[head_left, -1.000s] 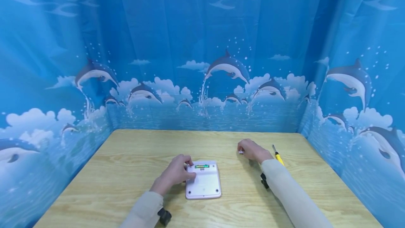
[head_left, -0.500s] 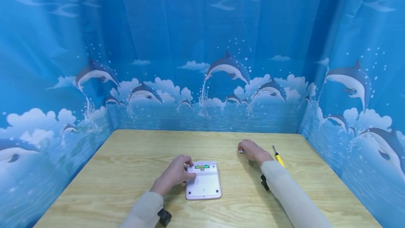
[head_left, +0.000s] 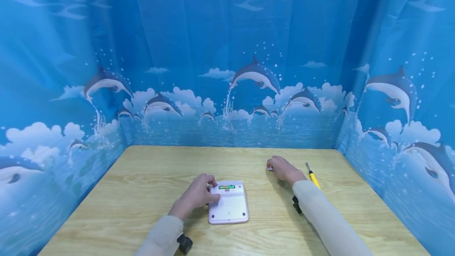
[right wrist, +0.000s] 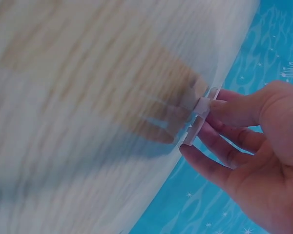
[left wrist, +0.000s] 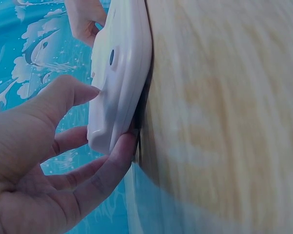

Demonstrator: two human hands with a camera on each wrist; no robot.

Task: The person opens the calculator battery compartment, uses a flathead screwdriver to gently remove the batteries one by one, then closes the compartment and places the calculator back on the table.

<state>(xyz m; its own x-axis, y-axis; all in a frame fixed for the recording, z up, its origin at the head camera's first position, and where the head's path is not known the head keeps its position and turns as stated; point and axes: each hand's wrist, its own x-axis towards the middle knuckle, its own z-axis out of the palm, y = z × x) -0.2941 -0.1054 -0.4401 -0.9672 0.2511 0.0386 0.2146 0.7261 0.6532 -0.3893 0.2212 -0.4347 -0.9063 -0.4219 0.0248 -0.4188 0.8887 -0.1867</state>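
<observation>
A white calculator-like device (head_left: 229, 208) lies back side up on the table, with dark round feet and an uncovered slot holding a green battery (head_left: 226, 187). My left hand (head_left: 195, 192) grips its left edge. In the left wrist view, the thumb (left wrist: 85, 91) is on the upturned back and a finger (left wrist: 121, 148) lies at the lower edge by the tabletop. Farther right, my right hand (head_left: 282, 169) pinches a small white battery cover (right wrist: 194, 129) between thumb and fingers. The cover is close to the table surface; in the head view the hand mostly hides it.
A yellow-handled screwdriver (head_left: 313, 177) lies to the right of the right hand, its metal tip pointing away. The wooden table (head_left: 160, 169) ends at a blue dolphin-print curtain (head_left: 227, 129) at the back and on both sides.
The small cover shifts very slightly in the right hand's fingers. The left hand and the device stay where they were.
</observation>
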